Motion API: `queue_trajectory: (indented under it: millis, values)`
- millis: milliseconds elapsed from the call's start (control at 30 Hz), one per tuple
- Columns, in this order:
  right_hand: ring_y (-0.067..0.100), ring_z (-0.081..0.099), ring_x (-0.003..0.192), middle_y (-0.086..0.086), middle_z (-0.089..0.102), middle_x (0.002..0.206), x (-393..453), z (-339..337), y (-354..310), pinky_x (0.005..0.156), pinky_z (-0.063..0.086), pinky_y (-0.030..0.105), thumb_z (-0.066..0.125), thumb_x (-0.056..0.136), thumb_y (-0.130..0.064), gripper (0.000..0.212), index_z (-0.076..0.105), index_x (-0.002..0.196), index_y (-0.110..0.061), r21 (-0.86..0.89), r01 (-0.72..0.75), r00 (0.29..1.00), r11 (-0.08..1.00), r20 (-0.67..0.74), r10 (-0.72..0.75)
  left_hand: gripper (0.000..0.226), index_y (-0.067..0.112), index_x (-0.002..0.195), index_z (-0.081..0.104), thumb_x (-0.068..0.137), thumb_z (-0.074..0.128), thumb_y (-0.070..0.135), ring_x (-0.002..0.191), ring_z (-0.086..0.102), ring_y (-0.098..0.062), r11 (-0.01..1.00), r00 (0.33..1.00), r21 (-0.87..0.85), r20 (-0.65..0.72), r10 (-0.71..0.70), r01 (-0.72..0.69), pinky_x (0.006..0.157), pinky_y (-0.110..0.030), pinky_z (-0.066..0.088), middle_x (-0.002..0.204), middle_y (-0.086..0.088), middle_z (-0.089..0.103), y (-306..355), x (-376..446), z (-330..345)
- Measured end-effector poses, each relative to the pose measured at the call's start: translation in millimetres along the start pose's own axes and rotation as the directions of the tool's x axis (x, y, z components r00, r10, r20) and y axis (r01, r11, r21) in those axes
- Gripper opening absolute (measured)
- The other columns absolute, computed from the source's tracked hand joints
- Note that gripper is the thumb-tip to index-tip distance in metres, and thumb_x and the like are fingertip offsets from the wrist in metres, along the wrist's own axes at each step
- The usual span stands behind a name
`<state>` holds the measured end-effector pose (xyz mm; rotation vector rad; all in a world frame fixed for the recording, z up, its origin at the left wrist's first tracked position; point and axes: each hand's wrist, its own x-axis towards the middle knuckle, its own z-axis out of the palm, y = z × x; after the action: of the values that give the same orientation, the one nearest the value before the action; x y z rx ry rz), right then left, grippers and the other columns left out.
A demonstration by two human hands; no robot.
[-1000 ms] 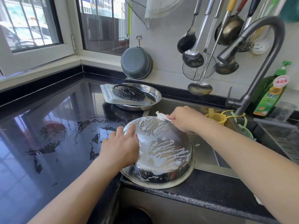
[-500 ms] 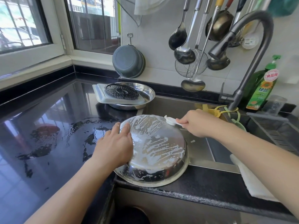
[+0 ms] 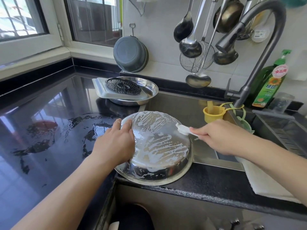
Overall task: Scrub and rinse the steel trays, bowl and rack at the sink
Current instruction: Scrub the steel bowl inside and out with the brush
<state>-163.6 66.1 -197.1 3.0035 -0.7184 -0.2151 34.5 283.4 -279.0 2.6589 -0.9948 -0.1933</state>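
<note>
While it lies upside down across the near-left corner of the sink (image 3: 204,103), the steel bowl (image 3: 159,146) shows its flat base streaked with white suds, and its rim overhangs the near edge of the black counter (image 3: 41,130). At the bowl's left edge the left hand (image 3: 114,145) presses down, fingers bent over the curve of the base. To the right, the right hand (image 3: 221,138) is closed round the handle of a white brush (image 3: 184,129), whose head touches the right side of the bowl's base. Farther back on the counter sits a round steel tray (image 3: 149,93); in it lies a rectangular tray (image 3: 101,88), and on that a dark perforated rack (image 3: 123,85). Puddles of water spread over the counter left of the bowl. At the far right of the sink stand a yellow cup (image 3: 213,113) and the curved faucet (image 3: 259,47), with a green detergent bottle (image 3: 267,87) just beyond. On the tiled wall hang a grey basin (image 3: 130,53) and several ladles (image 3: 191,44). A white cloth (image 3: 265,181) lies on the near-right counter edge.
</note>
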Motion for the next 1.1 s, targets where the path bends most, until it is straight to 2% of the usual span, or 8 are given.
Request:
queue_trajectory:
  millis: [233,333,467,567,700,900,1000,1100]
  values:
    - [0.003,0.030,0.055,-0.016,0.027,0.067,33,-6,-4,0.048,0.027,0.019,0.040,0.110,-0.027,0.042,0.047,0.148,-0.043,0.096,-0.017,0.999,0.995,-0.030,0.020,0.056,0.019,0.155,0.024,0.101,0.022,0.032,0.151,0.027,-0.038,0.996,0.998,0.072,0.036,0.056,-0.059,0.107,-0.056,0.042,0.172,-0.007,0.008,-8,7,5]
    - [0.003,0.027,0.057,-0.010,0.037,0.079,44,-7,-9,0.048,0.028,0.020,0.038,0.111,-0.024,0.043,0.046,0.150,-0.040,0.133,-0.031,0.999,0.991,-0.035,0.036,0.064,0.016,0.150,0.028,0.093,0.009,0.038,0.155,0.021,-0.034,0.991,0.997,0.112,0.031,0.077,-0.080,0.108,-0.059,0.043,0.173,-0.003,0.009,-13,11,8]
    - [0.002,0.027,0.057,-0.006,0.051,0.078,30,-4,-4,0.050,0.028,0.020,0.037,0.111,-0.027,0.043,0.045,0.150,-0.043,0.138,-0.005,1.000,0.990,-0.020,0.008,0.056,0.023,0.158,0.019,0.103,0.025,0.029,0.148,0.030,-0.038,0.998,0.999,0.045,0.021,0.051,-0.051,0.104,-0.056,0.043,0.170,-0.008,0.012,-9,7,6]
    - [0.004,0.042,0.056,-0.016,0.045,0.062,2,5,4,0.050,0.034,0.025,0.041,0.109,-0.031,0.042,0.046,0.146,-0.049,0.112,0.049,0.999,0.993,-0.009,-0.048,0.053,0.026,0.156,0.022,0.104,0.029,0.028,0.137,0.042,-0.043,1.000,1.000,0.018,-0.002,0.022,-0.022,0.098,-0.056,0.045,0.164,-0.011,0.020,-6,6,5]
    - [0.019,0.060,0.066,-0.006,0.060,0.071,-31,14,5,0.060,0.047,0.040,0.040,0.107,-0.039,0.041,0.042,0.141,-0.062,0.117,0.068,0.996,0.991,0.055,-0.075,0.046,0.032,0.151,0.023,0.105,0.023,0.034,0.131,0.047,-0.041,1.000,1.000,-0.009,-0.023,-0.014,0.013,0.101,-0.062,0.041,0.159,-0.007,0.027,-2,1,3]
    - [0.006,0.046,0.059,-0.012,0.057,0.075,13,6,10,0.053,0.038,0.026,0.042,0.109,-0.030,0.041,0.048,0.146,-0.047,0.120,-0.020,1.000,0.993,-0.018,0.022,0.045,0.035,0.150,0.022,0.106,0.026,0.032,0.132,0.047,-0.039,1.000,1.000,-0.022,-0.009,-0.020,0.019,0.104,-0.064,0.040,0.160,-0.005,0.026,3,-2,-2]
    - [0.004,0.041,0.058,-0.020,0.033,0.067,14,6,9,0.052,0.034,0.023,0.043,0.109,-0.027,0.042,0.048,0.147,-0.044,0.139,-0.017,1.000,0.990,-0.020,0.020,0.048,0.035,0.152,0.021,0.105,0.027,0.032,0.133,0.046,-0.040,1.000,1.000,-0.016,-0.009,-0.017,0.017,0.103,-0.065,0.041,0.161,-0.006,0.025,2,-2,-1]
    - [0.015,0.057,0.064,-0.012,0.061,0.072,-9,11,11,0.060,0.045,0.032,0.044,0.108,-0.032,0.042,0.044,0.143,-0.055,0.129,0.019,1.000,0.991,-0.020,-0.017,0.046,0.033,0.151,0.023,0.105,0.027,0.033,0.129,0.048,-0.042,1.000,1.000,-0.016,-0.006,-0.022,0.021,0.101,-0.065,0.042,0.158,-0.008,0.028,0,0,1]
